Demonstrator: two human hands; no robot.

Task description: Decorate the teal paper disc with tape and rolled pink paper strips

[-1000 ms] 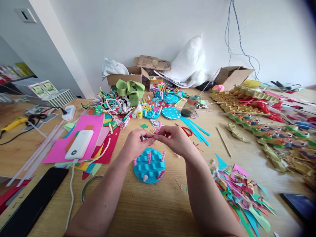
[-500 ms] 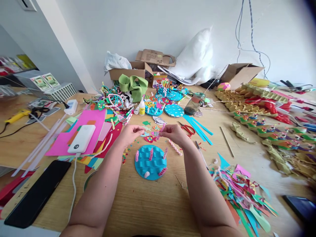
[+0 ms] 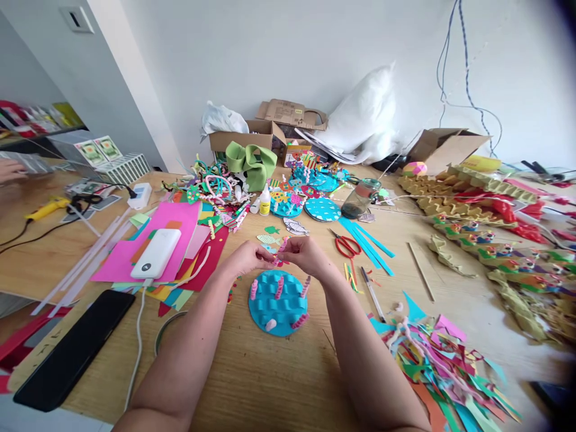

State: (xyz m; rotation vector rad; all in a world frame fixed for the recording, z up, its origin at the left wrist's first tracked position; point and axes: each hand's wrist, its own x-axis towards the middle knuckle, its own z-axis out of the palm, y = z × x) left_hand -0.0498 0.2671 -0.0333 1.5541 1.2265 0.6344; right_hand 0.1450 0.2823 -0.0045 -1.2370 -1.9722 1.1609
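My left hand [image 3: 250, 260] and my right hand [image 3: 308, 254] meet just beyond a round blue disc [image 3: 272, 318]. Their fingertips pinch a short, twisted pink pipe cleaner [image 3: 283, 244], whose upper end sticks up between them. The disc has raised, woven-looking blue strips. Several pink twisted pieces [image 3: 279, 287] stand or lean on it, and a pale pink lump [image 3: 270, 325] lies near its front edge. Behind my hands lie paper fish cut-outs, including a green fish [image 3: 272, 230] and a black-and-white fish [image 3: 295, 227]; other cut-outs are partly hidden by my fingers.
Red-handled scissors [image 3: 347, 245], blue paper strips [image 3: 366, 243] and a pen [image 3: 372, 294] lie to the right. Behind are a glue bottle [image 3: 264, 201] and a glass jar [image 3: 360, 199]. At left are a white power bank [image 3: 155, 254] and a phone [image 3: 74, 348]; paper scraps [image 3: 445, 360] pile at right.
My hands have come together from apart, my right hand moving left and bringing the pink pipe cleaner to my left fingertips. The view has shifted slightly.
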